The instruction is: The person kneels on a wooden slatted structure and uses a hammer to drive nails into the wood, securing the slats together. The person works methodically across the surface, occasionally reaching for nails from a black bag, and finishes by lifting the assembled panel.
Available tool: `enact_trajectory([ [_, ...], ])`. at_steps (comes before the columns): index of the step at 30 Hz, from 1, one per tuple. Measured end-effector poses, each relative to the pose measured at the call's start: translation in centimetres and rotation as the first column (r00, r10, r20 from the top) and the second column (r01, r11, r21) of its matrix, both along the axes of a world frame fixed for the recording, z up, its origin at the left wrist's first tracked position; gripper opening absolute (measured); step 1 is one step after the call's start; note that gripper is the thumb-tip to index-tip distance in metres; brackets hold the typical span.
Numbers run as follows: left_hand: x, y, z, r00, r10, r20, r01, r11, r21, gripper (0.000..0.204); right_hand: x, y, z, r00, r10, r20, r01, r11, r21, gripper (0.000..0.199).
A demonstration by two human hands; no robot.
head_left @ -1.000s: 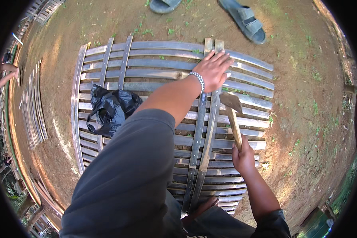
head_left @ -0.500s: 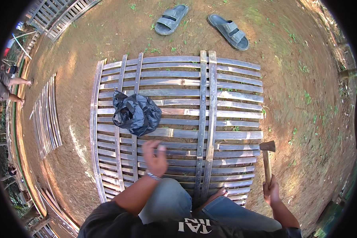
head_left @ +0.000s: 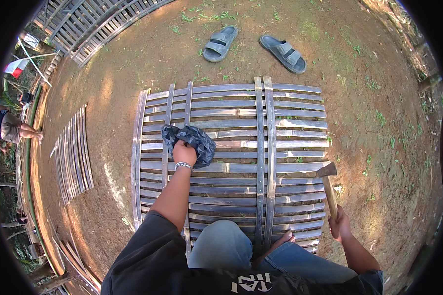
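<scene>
A crumpled black plastic bag (head_left: pixel 202 143) lies on the slatted bamboo panel (head_left: pixel 267 157), left of its middle. My left hand (head_left: pixel 185 155), with a chain bracelet at the wrist, reaches into the bag's mouth. Its fingertips are hidden by the plastic, so their grip cannot be made out. Off the panel's right edge, my right hand (head_left: pixel 339 225) is closed round the wooden handle of a hatchet (head_left: pixel 331 196). The metal head points away from me, beside the slat ends. I squat with a bare foot (head_left: pixel 283 242) on the panel's near part.
Two grey sandals, the left (head_left: pixel 220 44) and the right (head_left: pixel 284 53), lie on the dirt beyond the panel. A smaller slatted piece (head_left: pixel 74 155) rests on the ground at left. A slatted fence (head_left: pixel 98 29) stands far left. Another person (head_left: pixel 15 129) is at the left edge.
My left hand has moved forward from above the near slats and into the bag. The right hand still holds the hatchet. The whole view has shifted slightly.
</scene>
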State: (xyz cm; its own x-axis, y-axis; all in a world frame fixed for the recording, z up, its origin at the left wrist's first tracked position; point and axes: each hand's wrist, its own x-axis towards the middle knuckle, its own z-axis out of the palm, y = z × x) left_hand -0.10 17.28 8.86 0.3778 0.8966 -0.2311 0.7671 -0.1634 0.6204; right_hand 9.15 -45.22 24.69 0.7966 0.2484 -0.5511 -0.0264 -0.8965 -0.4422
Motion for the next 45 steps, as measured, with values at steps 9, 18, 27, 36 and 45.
enact_trajectory([
  [9,-2.1,-0.6,2.3,0.86,-0.35,-0.371,0.456,0.854,0.252,0.037,-0.5,2.3,3.3,0.995,0.075,-0.061,-0.08,0.993,-0.082,0.051],
  [18,-1.3,0.4,4.8,0.81,-0.42,-0.41,0.503,0.857,0.115,0.036,-0.9,2.5,3.1,0.995,0.087,-0.039,-0.089,0.995,-0.035,0.052],
  [27,-0.7,0.6,4.9,0.813,-0.403,-0.42,0.464,0.885,0.049,0.03,-1.2,3.1,4.0,0.994,0.08,-0.078,-0.085,0.995,-0.06,0.053],
  [36,-2.2,0.8,4.8,0.903,-0.351,-0.246,0.402,0.893,0.201,0.019,-0.5,3.8,4.4,0.99,0.102,-0.1,-0.106,0.994,-0.038,0.053],
  [45,-4.9,-5.2,8.9,0.685,0.172,0.708,-0.239,0.971,-0.006,0.013,-0.5,2.7,2.7,0.994,0.052,-0.093,-0.049,0.998,0.034,0.045],
])
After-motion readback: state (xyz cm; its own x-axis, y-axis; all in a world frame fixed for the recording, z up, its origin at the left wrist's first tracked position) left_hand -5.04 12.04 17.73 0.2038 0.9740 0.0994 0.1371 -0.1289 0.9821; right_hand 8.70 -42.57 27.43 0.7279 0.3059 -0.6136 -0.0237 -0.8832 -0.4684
